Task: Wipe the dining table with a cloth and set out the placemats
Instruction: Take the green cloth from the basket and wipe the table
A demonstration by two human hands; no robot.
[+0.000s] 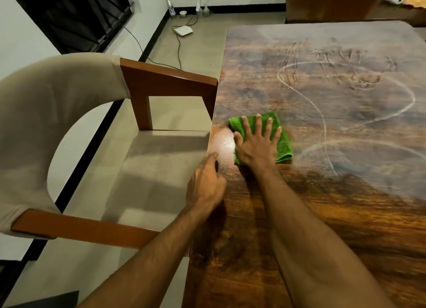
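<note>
A folded green cloth (283, 144) lies flat on the brown wooden dining table (345, 95), near its left edge. My right hand (255, 144) presses down on the cloth with fingers spread. My left hand (206, 183) rests on the table's left edge just beside it, fingers curled over the rim and holding nothing else. Pale dusty streaks and curved wipe marks cover the far half of the tabletop. The near half looks darker and glossy. No placemats are in view.
A beige cushioned chair with wooden arms (166, 79) stands close against the table's left side. Beyond it, a white device (183, 30) and cables lie on the floor near a barred window. Another wooden surface (334, 5) with a cloth stands behind the table.
</note>
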